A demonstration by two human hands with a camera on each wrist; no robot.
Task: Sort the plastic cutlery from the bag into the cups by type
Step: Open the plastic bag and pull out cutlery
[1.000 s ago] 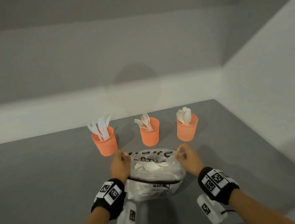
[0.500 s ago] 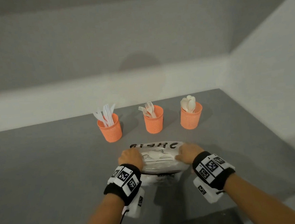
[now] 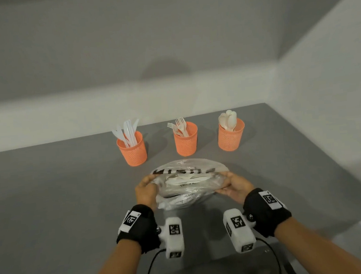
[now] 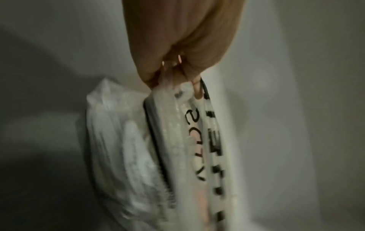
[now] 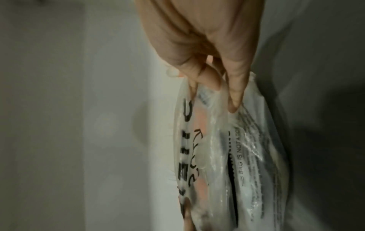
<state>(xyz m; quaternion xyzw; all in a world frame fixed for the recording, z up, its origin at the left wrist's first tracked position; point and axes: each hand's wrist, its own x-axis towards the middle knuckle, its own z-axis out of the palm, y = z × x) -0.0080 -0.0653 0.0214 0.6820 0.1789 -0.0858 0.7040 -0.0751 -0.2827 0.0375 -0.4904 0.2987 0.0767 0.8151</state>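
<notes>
A clear plastic bag [image 3: 189, 183] with black lettering holds white cutlery and is lifted just above the grey table. My left hand [image 3: 145, 188] pinches its left edge, and the left wrist view shows the bag [image 4: 177, 140] hanging from that hand [image 4: 173, 68]. My right hand [image 3: 233, 183] pinches the right edge; its fingers [image 5: 235, 93] curl round the bag [image 5: 227, 148]. Behind stand three orange mesh cups: the left cup [image 3: 132, 150] with knives, the middle cup [image 3: 186, 139] with forks, the right cup [image 3: 231, 136] with spoons.
The grey table [image 3: 50, 201] meets pale walls at the back and right. Its right edge runs diagonally toward me. Black cables hang from the wrist cameras near the front edge.
Both hands have drawn the bag toward me and raised it off the table, gathering its mouth closer together. The cups have not moved.
</notes>
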